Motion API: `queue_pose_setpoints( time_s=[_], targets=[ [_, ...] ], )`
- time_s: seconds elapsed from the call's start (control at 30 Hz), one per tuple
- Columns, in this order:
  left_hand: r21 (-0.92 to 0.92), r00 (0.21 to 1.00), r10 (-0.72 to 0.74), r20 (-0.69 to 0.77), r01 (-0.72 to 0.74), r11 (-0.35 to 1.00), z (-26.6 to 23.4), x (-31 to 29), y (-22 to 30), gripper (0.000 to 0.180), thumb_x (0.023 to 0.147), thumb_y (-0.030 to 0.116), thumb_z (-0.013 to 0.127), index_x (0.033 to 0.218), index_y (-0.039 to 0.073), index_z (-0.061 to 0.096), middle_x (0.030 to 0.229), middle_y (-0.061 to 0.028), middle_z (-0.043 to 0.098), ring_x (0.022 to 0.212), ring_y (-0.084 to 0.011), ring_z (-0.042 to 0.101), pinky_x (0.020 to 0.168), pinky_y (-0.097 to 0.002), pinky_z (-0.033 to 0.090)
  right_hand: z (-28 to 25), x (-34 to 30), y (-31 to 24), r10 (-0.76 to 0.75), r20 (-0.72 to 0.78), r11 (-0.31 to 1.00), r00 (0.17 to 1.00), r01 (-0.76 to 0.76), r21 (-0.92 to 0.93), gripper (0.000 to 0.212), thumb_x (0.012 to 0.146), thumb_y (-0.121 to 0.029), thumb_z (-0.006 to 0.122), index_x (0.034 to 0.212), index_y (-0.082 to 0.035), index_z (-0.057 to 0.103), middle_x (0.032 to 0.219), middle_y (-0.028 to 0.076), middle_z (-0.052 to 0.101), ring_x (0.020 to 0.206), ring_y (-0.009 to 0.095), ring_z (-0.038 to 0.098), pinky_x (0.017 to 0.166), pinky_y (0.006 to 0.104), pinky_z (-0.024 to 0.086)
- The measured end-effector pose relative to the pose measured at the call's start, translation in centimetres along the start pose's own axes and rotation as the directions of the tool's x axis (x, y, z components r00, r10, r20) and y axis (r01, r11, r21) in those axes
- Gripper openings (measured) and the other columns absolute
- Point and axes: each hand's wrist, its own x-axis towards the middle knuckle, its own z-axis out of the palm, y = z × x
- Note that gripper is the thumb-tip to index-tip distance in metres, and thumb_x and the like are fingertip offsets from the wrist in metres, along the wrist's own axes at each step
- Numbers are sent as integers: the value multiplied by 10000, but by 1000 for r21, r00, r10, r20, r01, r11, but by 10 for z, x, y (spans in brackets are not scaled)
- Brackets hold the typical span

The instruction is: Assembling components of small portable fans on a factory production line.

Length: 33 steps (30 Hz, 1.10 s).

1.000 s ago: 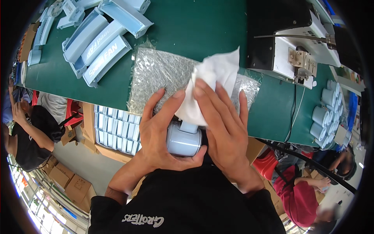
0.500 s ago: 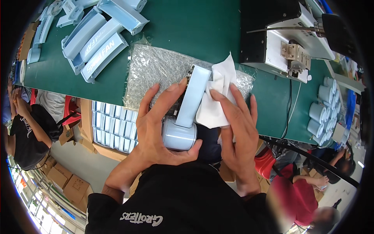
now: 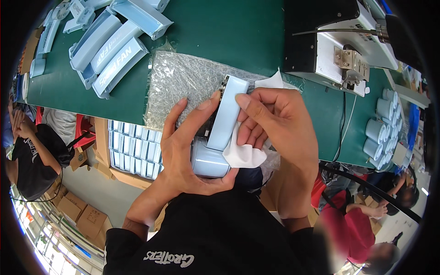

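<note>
The fan part (image 3: 219,133) is pale blue plastic: a long, flat, slightly curved bar that joins a rounded cylinder at the near end. A dark inner edge with small fittings shows along its left side. It is held above the near edge of the green table (image 3: 220,36), over a sheet of bubble wrap (image 3: 183,78).

The left hand (image 3: 188,151) wraps the cylinder end from below, its thumb and forefinger lying up along the bar's left side. The right hand (image 3: 279,133) is closed on a white cloth (image 3: 243,153), its thumb pressed on the top of the bar; the cloth touches the bar's right side.

More pale blue bars (image 3: 107,50) lie on the table at far left, well apart. A white machine (image 3: 339,41) stands at far right, with blue cylinders (image 3: 382,128) near it.
</note>
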Motion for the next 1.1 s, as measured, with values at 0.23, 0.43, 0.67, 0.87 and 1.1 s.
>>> queue_pose_setpoints(
  time_s=[0.23,0.43,0.67,0.87,1.1],
  targets=[
    [-20,1000,8,10,-8,1000,-1,0,-3,964,639,348,836,1432,-70,481,1385,-256,612,1273,-332,634,1178,-517,333,-1,1,-7,52,42,998,998,-53,20,348,1026,-232,645,770,3,651,614,80,678,494,76,604,444,223,448],
    [-13,999,-14,53,15,1000,-3,1,-2,979,637,355,839,1437,-74,473,1386,-265,608,1268,-335,636,1177,-518,334,0,2,-6,59,38,998,998,-60,26,346,1021,-229,653,759,-3,648,611,82,677,493,77,604,448,222,448],
    [-5,1000,10,20,-10,1000,-1,-1,-2,955,645,358,842,1417,-74,482,1394,-256,597,1274,-339,629,1173,-528,339,1,3,-5,51,30,998,998,-53,47,338,1018,-222,655,756,-9,647,603,83,670,493,79,603,446,226,448],
    [-8,999,41,-33,-42,999,1,0,-3,948,656,350,837,1426,-59,464,1404,-244,591,1264,-341,629,1175,-527,335,2,3,-3,8,23,1000,1000,-9,15,331,1012,-210,658,751,-7,648,601,86,670,486,79,598,446,224,451],
    [6,999,46,-15,-46,999,1,-1,0,948,647,304,836,1437,-39,440,1427,-227,578,1247,-343,634,1176,-522,333,8,2,-2,-23,-31,1000,999,22,-19,328,999,-203,671,743,0,649,603,87,672,489,87,605,450,239,464]
  ],
)
